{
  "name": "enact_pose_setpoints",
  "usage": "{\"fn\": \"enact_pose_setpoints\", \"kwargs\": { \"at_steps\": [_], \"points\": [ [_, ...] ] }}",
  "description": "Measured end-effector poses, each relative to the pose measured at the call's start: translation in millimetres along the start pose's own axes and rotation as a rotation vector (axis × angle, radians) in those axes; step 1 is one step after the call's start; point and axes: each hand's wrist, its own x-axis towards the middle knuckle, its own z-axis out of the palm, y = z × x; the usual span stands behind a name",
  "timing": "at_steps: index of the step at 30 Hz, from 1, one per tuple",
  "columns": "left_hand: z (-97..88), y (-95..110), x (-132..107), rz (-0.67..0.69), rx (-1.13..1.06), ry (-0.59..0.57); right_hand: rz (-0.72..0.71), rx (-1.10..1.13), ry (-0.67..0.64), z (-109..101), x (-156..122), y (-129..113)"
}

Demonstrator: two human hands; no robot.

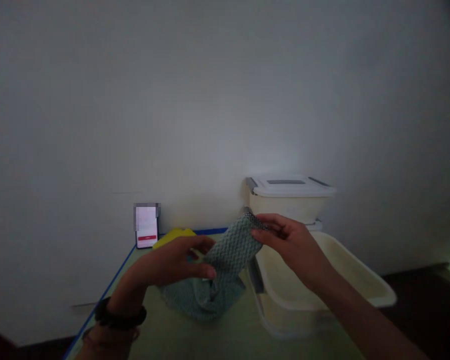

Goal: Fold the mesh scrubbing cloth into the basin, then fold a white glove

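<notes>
A grey-green cloth (234, 247) with a waffle-like texture hangs in a raised strip from my right hand (290, 240). The thumb and fingers of that hand pinch its top corner, where a dark checked edge shows. Lower down, more cloth of the same colour lies bunched over the table (165, 335). My left hand (176, 260) is beside the strip, thumb and fingers apart, with the thumb tip against or just in front of the cloth; which of the two I cannot tell. A dark band (120, 315) circles the left wrist.
To the right stands an open cream basin (382, 295), partly behind my right forearm. A lidded white box (292, 192) is behind it against the wall. A lit phone (147, 230) leans upright at the back left, near a yellow item (172, 235). Blue tape (114, 280) borders the table.
</notes>
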Motion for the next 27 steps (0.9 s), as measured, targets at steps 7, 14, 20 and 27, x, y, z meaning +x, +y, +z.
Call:
{"fn": "enact_pose_setpoints", "kwargs": {
  "at_steps": [7,14,20,27],
  "points": [
    [27.9,-2.0,22.6,-0.003,0.11,-0.139,-0.008,-0.151,-0.251,-14.3,24.6,-10.2],
    [25.1,-21.3,33.7,-0.307,-0.075,0.062,-0.673,-0.653,-0.118,-8.9,21.7,-6.1],
    [36.8,-29.8,42.8,-0.12,-0.847,0.159,-0.895,-0.841,-0.449,0.7,11.3,7.4],
    [46.1,-21.8,46.6,-0.117,-0.827,0.344,-0.228,-0.583,-0.373,-21.6,10.1,12.7]
  ]
}}
